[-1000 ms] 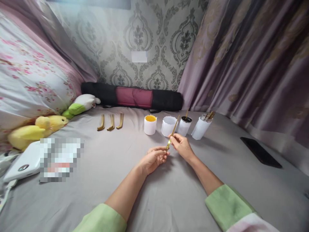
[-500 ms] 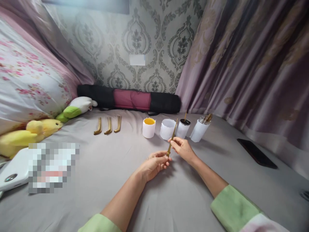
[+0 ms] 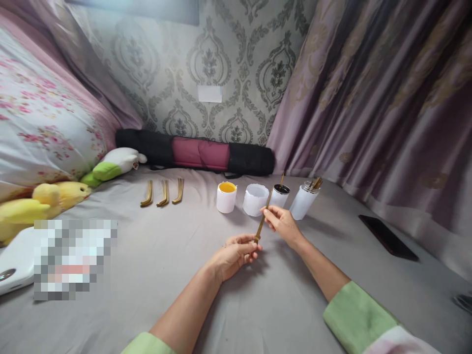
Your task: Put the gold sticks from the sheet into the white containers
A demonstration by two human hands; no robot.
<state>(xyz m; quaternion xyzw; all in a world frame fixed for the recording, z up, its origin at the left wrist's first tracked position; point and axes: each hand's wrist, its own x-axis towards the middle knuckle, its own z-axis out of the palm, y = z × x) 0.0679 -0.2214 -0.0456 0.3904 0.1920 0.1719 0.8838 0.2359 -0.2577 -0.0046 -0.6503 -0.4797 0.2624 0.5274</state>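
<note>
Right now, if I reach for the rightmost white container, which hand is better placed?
Probably the right: your right hand is nearer that container than your left hand. Both hold the thin golden strip, so the right would need to let go first.

2 arms reach forward and draw together. The left forearm [image 3: 190, 307] slants up rightward to the left grip [image 3: 236, 255], thumb pressing against bent fingers. The right forearm [image 3: 322, 265] slants up leftward; the right grip [image 3: 283, 223], slightly farther forward, pinches with thumb and fingertips, its back showing.
</note>
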